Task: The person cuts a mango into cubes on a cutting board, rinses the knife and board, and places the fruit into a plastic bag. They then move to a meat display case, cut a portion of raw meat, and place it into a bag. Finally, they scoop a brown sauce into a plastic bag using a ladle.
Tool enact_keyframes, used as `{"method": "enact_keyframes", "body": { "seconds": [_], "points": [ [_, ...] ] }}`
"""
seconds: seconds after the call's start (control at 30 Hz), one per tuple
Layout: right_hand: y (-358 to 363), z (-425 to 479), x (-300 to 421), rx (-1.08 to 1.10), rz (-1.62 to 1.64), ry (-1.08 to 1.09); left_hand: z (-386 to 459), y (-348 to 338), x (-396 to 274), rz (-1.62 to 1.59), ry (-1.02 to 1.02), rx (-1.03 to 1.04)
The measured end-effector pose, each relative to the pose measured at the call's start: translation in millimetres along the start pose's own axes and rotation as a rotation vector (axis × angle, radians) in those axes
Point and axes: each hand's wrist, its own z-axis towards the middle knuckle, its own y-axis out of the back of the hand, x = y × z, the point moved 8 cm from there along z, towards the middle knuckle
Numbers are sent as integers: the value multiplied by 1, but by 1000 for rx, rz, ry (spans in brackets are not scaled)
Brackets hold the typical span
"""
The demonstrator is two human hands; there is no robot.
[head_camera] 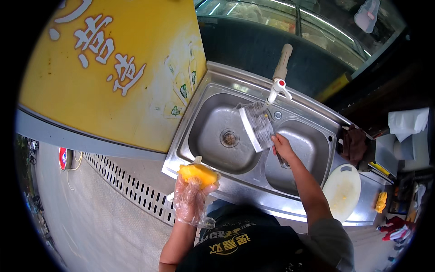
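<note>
My left hand [193,197], in a clear plastic glove, holds a piece of yellow fruit [198,175], perhaps peeled mango, outside the sink's front left corner. My right hand [282,146] is bare and grips the handle of a wide-bladed cleaver [256,125]. The blade extends over the left basin [210,142] and reaches under the white tap [279,86], where water runs onto the steel. Part of the handle shows below my fist, over the right basin [306,149] of the stainless-steel double sink.
A white cutting board [342,192] with yellow bits lies right of the sink. Beyond it are a yellow cloth-like item [381,202] and a dark brown cloth [353,144]. A yellow panel [136,112] bearing writing borders the sink's left. Below runs a slotted floor grate [136,190].
</note>
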Motion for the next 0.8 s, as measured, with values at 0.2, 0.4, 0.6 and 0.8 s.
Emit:
{"method": "enact_keyframes", "body": {
  "seconds": [0.2,0.4,0.6,0.8],
  "points": [
    [4,21,22,-232,-711,201,6,4,13,18,89,9],
    [10,31,39,-121,-629,16,1,5,9,17,76,-34],
    [-47,64,35,-38,-32,161,-3,14,9,-43,82,-89],
    [-73,51,90,-72,325,352,-4,27,1,-7,50,-141]
  ]
}}
